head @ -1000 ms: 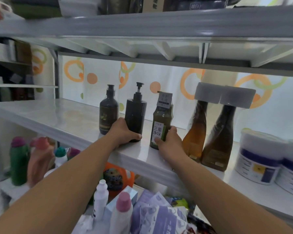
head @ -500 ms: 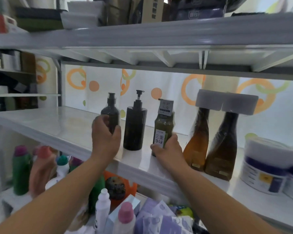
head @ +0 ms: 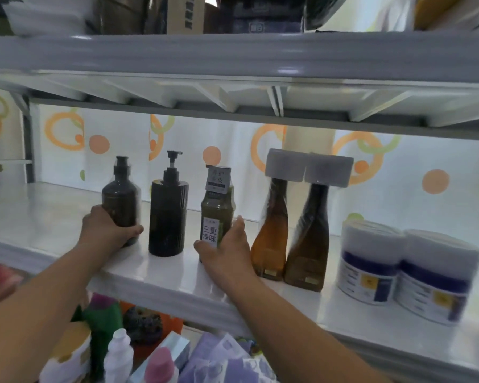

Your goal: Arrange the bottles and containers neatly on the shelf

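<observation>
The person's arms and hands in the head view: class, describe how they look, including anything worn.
Both forearms are bare as far as the picture shows: no sleeve is in view on either. The left hand and the right hand wear no gloves, and no rings, watch or bracelet can be seen on the fingers or wrists. No markings show. The upper arms lie outside the picture.

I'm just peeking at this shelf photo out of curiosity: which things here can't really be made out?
- Base of the brown bottle, head view: the left hand covers it.
- Lower part of the green bottle, head view: the right hand covers it.
- Print on the two tubs, head view: blurred, unreadable.
- Boxes on the top shelf, head view: cut off by the upper edge.
</observation>
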